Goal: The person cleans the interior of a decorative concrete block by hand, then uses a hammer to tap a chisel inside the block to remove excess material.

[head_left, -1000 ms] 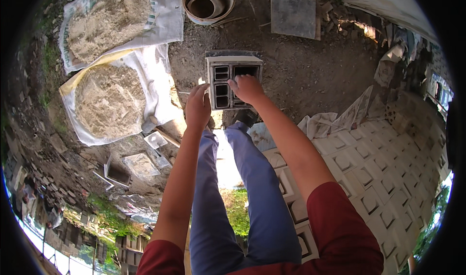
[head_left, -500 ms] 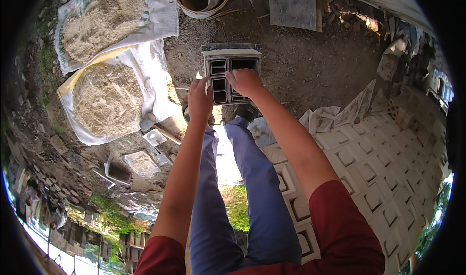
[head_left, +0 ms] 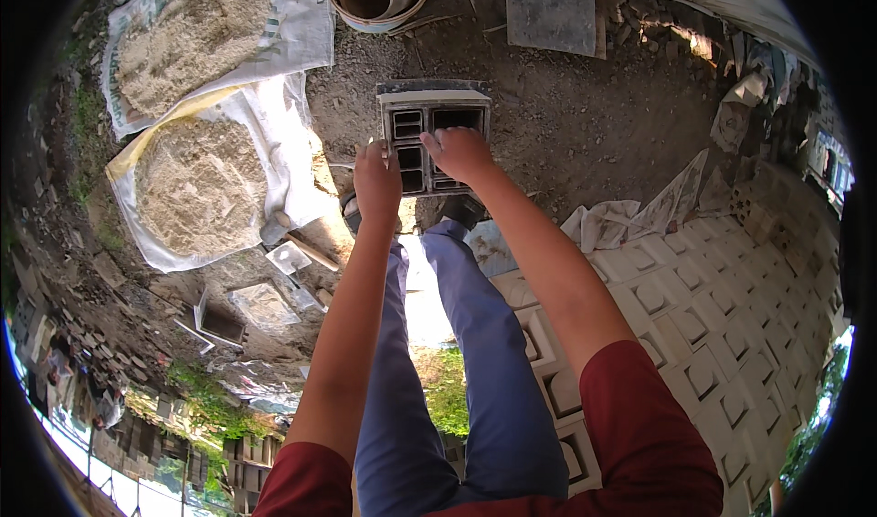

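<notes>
A rectangular dark metal mould (head_left: 408,134) with several open compartments and a pale rim lies on the ground in front of my shoes. My left hand (head_left: 376,186) is at its near left edge, with the fingers curled over the side. Across its right half reaches my right hand (head_left: 459,156), closed on a bar between compartments, its thumb side toward the middle divider. The undersides of both hands' fingers are hidden. Behind the mould, a dark flat board edge (head_left: 434,86) shows past the pale rim.
Two sacks carry sandy powder heaps (head_left: 203,184) at the left. A bucket (head_left: 376,26) with a round vessel inside stands at the back. A grey flat board (head_left: 550,10) lies far right of it. Rows of pale cast blocks (head_left: 703,371) cover the right side, beside a crumpled cloth (head_left: 607,223).
The left hand's fingers have shifted slightly along the mould's left edge. The right hand keeps its place on the mould, and the whole view has shifted a little.
</notes>
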Tool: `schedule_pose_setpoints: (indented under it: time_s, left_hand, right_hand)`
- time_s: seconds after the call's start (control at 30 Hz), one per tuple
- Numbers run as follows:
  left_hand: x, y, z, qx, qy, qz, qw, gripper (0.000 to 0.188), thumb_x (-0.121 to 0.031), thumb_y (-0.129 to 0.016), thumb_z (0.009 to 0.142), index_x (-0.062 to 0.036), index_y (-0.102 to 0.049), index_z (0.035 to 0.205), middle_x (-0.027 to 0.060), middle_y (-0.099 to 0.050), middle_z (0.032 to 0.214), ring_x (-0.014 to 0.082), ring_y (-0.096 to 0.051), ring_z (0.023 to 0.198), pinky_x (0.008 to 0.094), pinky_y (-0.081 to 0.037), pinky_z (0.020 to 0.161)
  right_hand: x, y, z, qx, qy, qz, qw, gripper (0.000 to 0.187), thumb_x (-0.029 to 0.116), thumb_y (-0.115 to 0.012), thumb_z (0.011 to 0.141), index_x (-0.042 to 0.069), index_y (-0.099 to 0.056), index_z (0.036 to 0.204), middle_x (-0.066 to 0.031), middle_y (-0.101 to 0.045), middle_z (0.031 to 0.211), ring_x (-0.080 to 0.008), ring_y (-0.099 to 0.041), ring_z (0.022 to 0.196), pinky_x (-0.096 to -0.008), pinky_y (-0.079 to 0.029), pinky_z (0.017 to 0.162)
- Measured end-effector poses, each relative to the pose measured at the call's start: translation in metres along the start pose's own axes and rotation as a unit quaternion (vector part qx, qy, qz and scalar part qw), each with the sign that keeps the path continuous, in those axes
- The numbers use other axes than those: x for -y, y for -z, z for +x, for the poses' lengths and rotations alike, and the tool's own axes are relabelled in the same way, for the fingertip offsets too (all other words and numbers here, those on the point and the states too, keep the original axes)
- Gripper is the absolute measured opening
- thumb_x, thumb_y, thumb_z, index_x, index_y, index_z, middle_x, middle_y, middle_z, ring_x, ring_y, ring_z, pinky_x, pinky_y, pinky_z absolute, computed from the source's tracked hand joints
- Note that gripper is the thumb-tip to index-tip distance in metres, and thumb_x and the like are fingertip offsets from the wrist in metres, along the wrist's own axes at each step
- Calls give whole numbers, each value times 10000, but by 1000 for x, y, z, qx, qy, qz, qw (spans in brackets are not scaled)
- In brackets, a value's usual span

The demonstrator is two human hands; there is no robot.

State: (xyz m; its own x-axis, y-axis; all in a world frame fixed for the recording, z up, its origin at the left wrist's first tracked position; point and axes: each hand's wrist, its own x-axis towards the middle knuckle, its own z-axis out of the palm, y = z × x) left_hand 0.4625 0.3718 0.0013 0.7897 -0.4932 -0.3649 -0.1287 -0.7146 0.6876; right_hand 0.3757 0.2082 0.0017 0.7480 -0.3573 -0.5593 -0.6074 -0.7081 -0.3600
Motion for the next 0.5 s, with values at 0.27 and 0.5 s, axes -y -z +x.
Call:
schedule_pose_setpoints:
  time_s: [0.27, 0.5]
  left_hand:
    - [0, -1, 4, -25, 4, -50, 998, 124, -64, -704, 874, 6, -668, 971, 160, -668, 920, 311, -681, 786, 401, -547, 718]
    - [-1, -3, 5, -34, 10, -40, 999, 99, -61, -706, 873, 6, -676, 939, 164, -670, 907, 318, -680, 804, 405, -540, 721]
  right_hand:
    - [-2, -3, 0, -3, -4, 15, 1000, 557, 468, -426, 1041, 55, -692, 779, -193, -709, 808, -397, -682, 841, -520, -520, 819]
    - [-3, -7, 0, -21, 0, 21, 1000, 561, 475, -439, 1037, 56, -683, 752, -187, -699, 777, -397, -676, 820, -522, -519, 802]
